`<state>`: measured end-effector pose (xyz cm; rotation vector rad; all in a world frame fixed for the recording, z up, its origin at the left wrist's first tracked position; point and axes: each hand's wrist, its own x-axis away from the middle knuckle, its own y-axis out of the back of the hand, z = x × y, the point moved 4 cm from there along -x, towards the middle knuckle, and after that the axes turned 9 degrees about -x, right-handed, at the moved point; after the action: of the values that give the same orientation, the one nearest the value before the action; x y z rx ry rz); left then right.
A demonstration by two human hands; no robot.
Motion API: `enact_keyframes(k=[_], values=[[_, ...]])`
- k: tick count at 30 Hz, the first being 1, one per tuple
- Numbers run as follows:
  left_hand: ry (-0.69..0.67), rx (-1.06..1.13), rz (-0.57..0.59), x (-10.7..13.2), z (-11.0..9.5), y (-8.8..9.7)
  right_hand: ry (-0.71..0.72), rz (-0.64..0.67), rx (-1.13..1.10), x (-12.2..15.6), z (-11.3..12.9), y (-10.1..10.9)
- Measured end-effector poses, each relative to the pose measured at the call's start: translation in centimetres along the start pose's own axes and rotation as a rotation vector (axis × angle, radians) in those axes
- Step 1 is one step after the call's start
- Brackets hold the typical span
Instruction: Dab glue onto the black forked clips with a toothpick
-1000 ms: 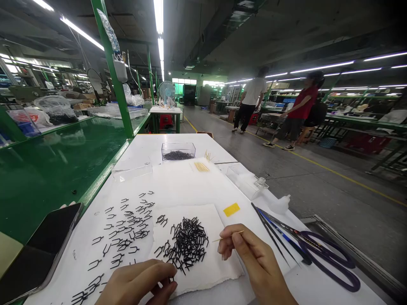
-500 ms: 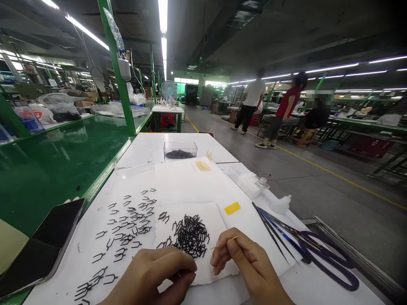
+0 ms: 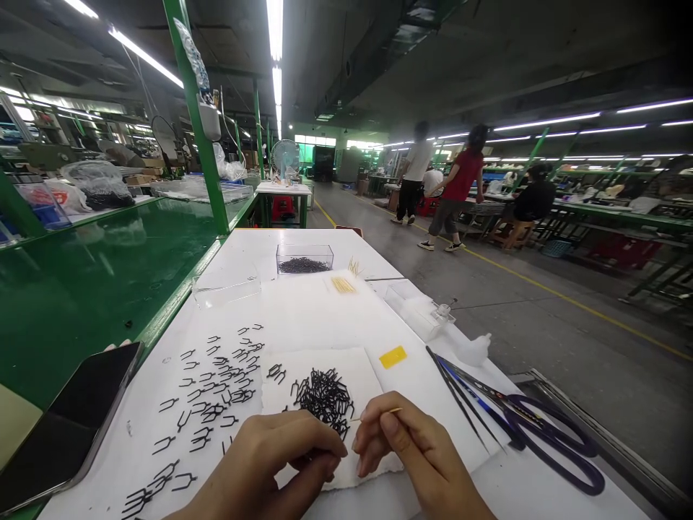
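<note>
Toothpick [image 3: 395, 411] is pinched between thumb and fingers of the right hand [image 3: 419, 444], near the black forked-piece pile [image 3: 325, 396] on the paper sheet [image 3: 354, 365]. Left hand [image 3: 276, 455] fingertips stand close together; whether they hold anything cannot be told. Scissors [image 3: 574, 473] lie right of the paper sheet.

A long white table [image 3: 252, 249] carries a flat black-screened phone [image 3: 70, 426] at its near left edge, scattered thin black forked pieces [image 3: 243, 395] on the left, a rough-edged white paper sheet [image 3: 356, 365] near the middle, a small yellow rectangle [image 3: 393, 357] and purple-handled metal scissors [image 3: 506, 401] rightward, and a clear rectangular box [image 3: 304, 252] farther off.
</note>
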<state>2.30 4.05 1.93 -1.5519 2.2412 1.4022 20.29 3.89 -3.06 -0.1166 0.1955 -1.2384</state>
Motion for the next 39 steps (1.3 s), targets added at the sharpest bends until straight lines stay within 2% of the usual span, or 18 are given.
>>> enact_keyframes(k=[3,8,16,22,39], values=[[0.023,0.085,0.017,0.5,0.6,-0.6,-0.02,0.026,-0.028,0.0,-0.2,0.0],[0.138,0.239,0.126,0.9,1.5,-1.8,-0.044,0.06,-0.068,0.0,-0.2,-0.4],[0.281,0.283,0.144,0.6,1.6,-1.4,-0.081,0.087,-0.042,-0.2,0.0,-0.6],[0.255,0.241,0.092,0.3,0.8,-0.8,-0.11,0.101,-0.044,-0.1,0.0,-1.0],[0.25,0.245,0.01,0.0,0.9,-0.7,-0.078,0.122,-0.069,0.3,0.2,-1.6]])
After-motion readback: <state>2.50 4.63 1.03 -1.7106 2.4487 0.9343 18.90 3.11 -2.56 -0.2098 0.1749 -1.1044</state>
